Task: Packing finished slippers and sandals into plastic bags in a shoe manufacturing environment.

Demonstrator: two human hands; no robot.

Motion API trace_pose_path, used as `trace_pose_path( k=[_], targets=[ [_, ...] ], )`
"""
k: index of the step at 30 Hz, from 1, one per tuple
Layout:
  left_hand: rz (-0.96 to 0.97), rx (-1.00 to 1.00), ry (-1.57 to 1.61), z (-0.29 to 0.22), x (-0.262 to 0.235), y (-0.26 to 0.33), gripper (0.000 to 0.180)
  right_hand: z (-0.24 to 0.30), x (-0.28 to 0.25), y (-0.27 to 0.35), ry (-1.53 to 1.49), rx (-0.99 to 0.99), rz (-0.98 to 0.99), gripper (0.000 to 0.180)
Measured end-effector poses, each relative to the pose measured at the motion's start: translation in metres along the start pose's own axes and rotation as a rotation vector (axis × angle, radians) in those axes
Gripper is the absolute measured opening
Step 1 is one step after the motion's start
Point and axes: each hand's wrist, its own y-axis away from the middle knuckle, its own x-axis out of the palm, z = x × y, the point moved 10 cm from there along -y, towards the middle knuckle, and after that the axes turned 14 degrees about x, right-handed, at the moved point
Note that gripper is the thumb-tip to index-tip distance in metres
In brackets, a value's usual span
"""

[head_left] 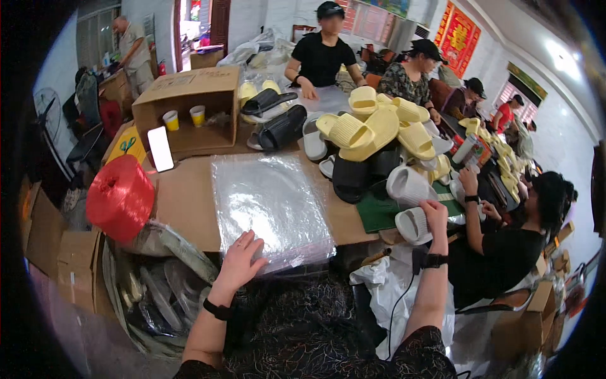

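Observation:
My left hand (241, 260) lies with fingers stretched on the near left part of a stack of clear plastic bags (268, 199). To the right, my right hand (434, 218) grips the edge of a white slide slipper (412, 226) at the table's near edge. Just behind it sits another white slipper (409, 185), on a green sheet (374, 213). Beyond them rises a heap of pale yellow slippers (372, 131), with black slippers (351, 179) below and to its left.
A red twine roll (121, 198) stands left of the bags, near an upright phone (160, 150) and an open cardboard box (186, 95) holding two cups. A sack (167, 287) with plastic-wrapped items is at lower left. Co-workers sit right (505, 243) and across (322, 57).

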Motion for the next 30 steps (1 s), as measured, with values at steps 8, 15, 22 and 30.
trace_pose_path(
  k=[8,15,22,30],
  targets=[
    [-0.008,0.016,0.000,-0.002,-0.003,-0.005,0.052,0.122,0.065,0.149,-0.841,0.229,1.088,0.042],
    [0.003,-0.001,0.026,0.002,0.002,-0.006,0.054,0.200,0.175,0.272,-0.931,0.373,1.401,0.079],
    [0.033,0.008,0.035,0.001,0.002,-0.006,0.063,0.164,0.310,0.271,-0.492,0.246,1.288,0.093],
    [0.040,-0.017,0.014,0.004,0.005,-0.004,0.060,0.188,0.316,0.245,0.231,-0.704,0.493,0.057]
  ],
)
